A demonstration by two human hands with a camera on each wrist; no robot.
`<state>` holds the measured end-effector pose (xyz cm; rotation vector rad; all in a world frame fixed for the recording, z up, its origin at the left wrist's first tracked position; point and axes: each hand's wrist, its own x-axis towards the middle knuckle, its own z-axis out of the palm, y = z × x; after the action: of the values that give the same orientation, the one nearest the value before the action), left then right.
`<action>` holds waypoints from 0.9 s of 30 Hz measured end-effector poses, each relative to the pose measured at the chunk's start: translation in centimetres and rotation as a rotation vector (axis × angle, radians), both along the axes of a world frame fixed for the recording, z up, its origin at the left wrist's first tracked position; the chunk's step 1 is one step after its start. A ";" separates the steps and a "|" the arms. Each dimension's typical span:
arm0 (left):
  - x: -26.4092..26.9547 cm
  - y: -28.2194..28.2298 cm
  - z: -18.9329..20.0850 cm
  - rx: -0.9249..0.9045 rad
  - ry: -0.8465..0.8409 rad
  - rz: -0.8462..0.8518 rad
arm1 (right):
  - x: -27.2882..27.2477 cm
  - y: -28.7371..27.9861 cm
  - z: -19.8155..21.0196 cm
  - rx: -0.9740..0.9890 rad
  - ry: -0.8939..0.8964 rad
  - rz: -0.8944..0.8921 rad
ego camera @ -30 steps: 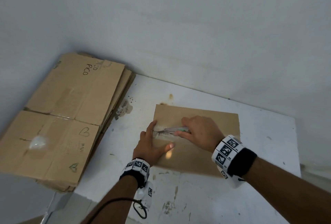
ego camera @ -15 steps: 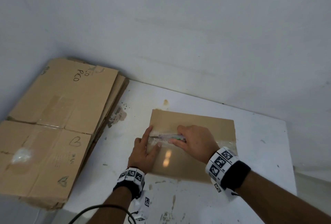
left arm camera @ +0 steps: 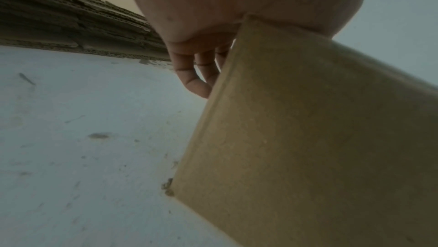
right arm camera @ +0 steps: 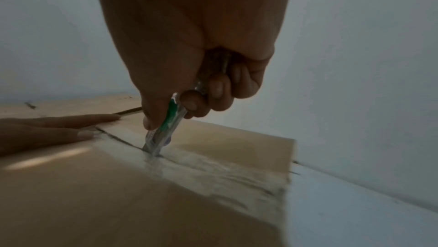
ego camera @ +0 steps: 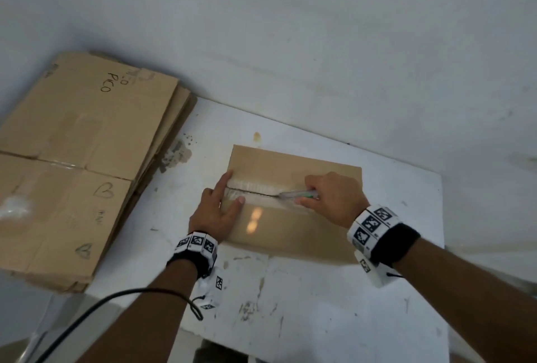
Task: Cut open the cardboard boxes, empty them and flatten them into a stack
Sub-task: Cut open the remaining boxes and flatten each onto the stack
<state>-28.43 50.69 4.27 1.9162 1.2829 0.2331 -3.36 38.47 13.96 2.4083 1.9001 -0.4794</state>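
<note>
A closed brown cardboard box (ego camera: 290, 232) sits on the white table (ego camera: 319, 304), its top seam covered with clear tape (ego camera: 261, 192). My right hand (ego camera: 328, 194) grips a clear cutter with a green inner part (ego camera: 299, 194), its tip in the seam near the box's middle (right arm camera: 151, 152). The seam left of the tip is slit open. My left hand (ego camera: 218, 208) lies flat on the box's left end, fingers straight, thumb on the near flap; its other fingers (left arm camera: 196, 74) hang over the box's left side (left arm camera: 308, 138).
A stack of flattened cardboard boxes (ego camera: 78, 165) lies left of the table, overlapping its left edge, with "PICO" and hearts drawn on top. A white wall (ego camera: 319, 43) runs close behind the box. A black cable (ego camera: 116, 298) runs from my left wrist.
My right hand has drawn the cutter rightward along the taped seam from the left end to about the middle, leaving a slit behind. My left hand has stayed on the box's left end.
</note>
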 end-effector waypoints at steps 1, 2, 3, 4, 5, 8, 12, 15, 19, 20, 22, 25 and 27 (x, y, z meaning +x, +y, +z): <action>0.1 -0.1 0.1 0.011 0.011 -0.009 | 1.1 -1.0 0.4 -0.014 0.002 -0.025; 0.1 0.0 0.1 0.049 0.032 -0.008 | 2.3 -2.2 0.8 -0.034 -0.003 -0.052; 0.0 0.0 0.0 0.142 0.071 -0.013 | 3.5 -3.5 1.2 -0.057 -0.019 -0.080; 0.1 -0.2 0.3 0.276 0.124 -0.042 | 4.5 -4.9 1.5 -0.082 -0.043 -0.108; 0.5 -0.5 0.5 0.418 0.164 -0.096 | 5.2 -6.1 1.7 -0.104 -0.067 -0.135; 5.1 -3.2 1.5 0.605 0.045 -0.317 | 5.7 -8.0 1.4 -0.138 -0.102 -0.142; 11.0 -8.6 1.3 0.480 -0.003 -0.455 | 4.3 -8.4 0.8 -0.068 -0.059 -0.136; 11.3 -9.3 0.0 0.556 0.032 -0.449 | 6.0 -10.3 0.8 -0.105 -0.065 -0.185; 11.4 -9.3 -0.2 0.587 0.053 -0.454 | 10.4 -14.1 0.7 -0.101 -0.007 -0.310; 11.6 -9.3 -0.3 0.597 0.057 -0.455 | 11.0 -14.6 0.6 -0.103 0.002 -0.321; 11.8 -9.3 -0.5 0.614 0.063 -0.444 | 11.7 -14.8 0.4 -0.089 0.018 -0.330; 12.2 -9.1 -0.5 0.618 0.068 -0.423 | 12.6 -14.6 -0.1 -0.060 0.042 -0.333; 12.6 -9.0 -0.4 0.595 0.065 -0.405 | 12.9 -14.7 -0.5 -0.033 0.041 -0.336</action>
<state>-15.87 41.74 3.89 2.6586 0.8884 0.3735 9.54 23.81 13.51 2.7240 1.4875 -0.5715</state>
